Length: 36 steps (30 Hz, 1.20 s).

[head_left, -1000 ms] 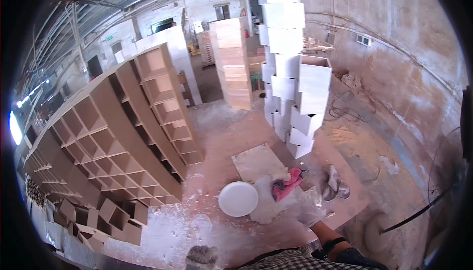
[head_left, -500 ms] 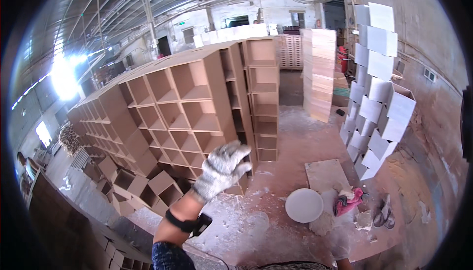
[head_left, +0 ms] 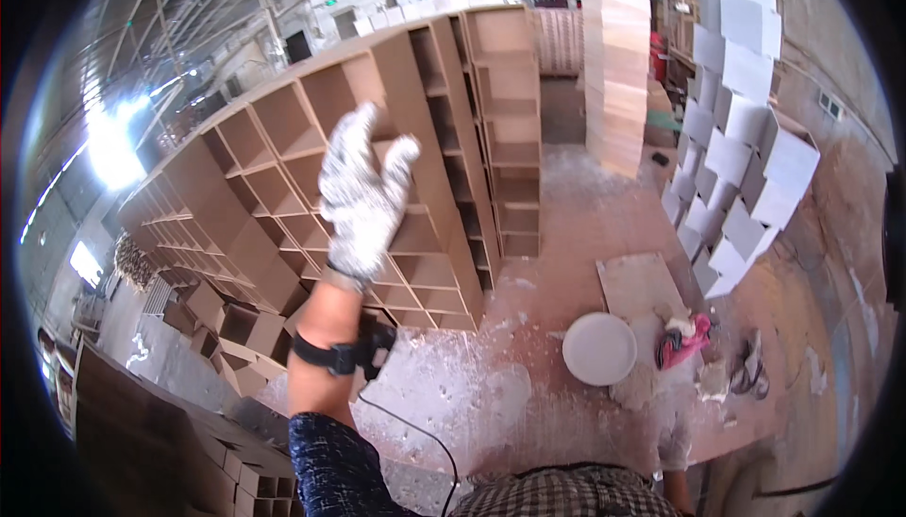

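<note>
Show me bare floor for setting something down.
Roomiest: the reddish floor between the brown shelving and white boxes. A dusty patch lies left of the white disc. Crowded: around that disc, the flat board and pink cloth.

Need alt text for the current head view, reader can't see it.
A gloved left hand is raised, fingers spread, before tall brown shelves; the right hand is low, near the bottom edge. At right stand stacked white boxes, with a round white disc and a pink cloth at floor level.

Workshop, cubbyhole shelving [head_left: 283,182], stacked boxes [head_left: 729,157], metal roof [head_left: 179,26]
</note>
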Tool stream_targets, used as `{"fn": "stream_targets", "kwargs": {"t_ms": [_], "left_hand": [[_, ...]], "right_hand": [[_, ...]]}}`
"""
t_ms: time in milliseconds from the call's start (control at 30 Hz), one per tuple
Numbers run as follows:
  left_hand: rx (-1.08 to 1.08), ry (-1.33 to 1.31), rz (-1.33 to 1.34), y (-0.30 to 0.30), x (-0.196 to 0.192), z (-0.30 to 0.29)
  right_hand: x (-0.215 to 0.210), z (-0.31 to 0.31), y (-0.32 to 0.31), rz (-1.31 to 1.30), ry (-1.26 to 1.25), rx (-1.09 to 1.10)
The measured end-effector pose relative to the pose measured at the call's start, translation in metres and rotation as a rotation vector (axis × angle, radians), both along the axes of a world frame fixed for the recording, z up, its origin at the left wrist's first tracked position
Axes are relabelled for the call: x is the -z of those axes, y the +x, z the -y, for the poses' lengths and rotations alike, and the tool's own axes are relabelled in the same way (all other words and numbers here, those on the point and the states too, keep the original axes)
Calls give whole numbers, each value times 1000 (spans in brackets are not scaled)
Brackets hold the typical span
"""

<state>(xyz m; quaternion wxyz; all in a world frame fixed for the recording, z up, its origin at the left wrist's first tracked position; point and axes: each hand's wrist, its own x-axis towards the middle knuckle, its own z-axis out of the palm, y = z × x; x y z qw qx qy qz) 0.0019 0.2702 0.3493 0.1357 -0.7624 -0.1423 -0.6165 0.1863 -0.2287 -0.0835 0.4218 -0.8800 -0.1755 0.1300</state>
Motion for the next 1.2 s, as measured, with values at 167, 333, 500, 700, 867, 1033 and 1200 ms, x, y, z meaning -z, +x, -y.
{"fn": "stream_targets", "kwargs": {"t_ms": [167,333,500,700,867,1033,1200], "left_hand": [[-15,-482,-216,49,-40,0],[165,-589,-355,55,-57,-73],[330,-491,-352,60,-47,-204],[351,-426,-358,47,-50,-208],[324,-371,-400,9,-54,-83],[311,-473,-352,-33,3,52],[713,-1346,29,-83,153,130]], "right_hand": [[85,40,-4,-950,1291,361],[20,18,-31,70,106,227],[4,36,-55,231,-98,322],[-1,49,-63,64,52,469],[21,48,-21,308,76,354],[-26,12,17,209,212,102],[-52,-27,53,155,180,-125]]}}
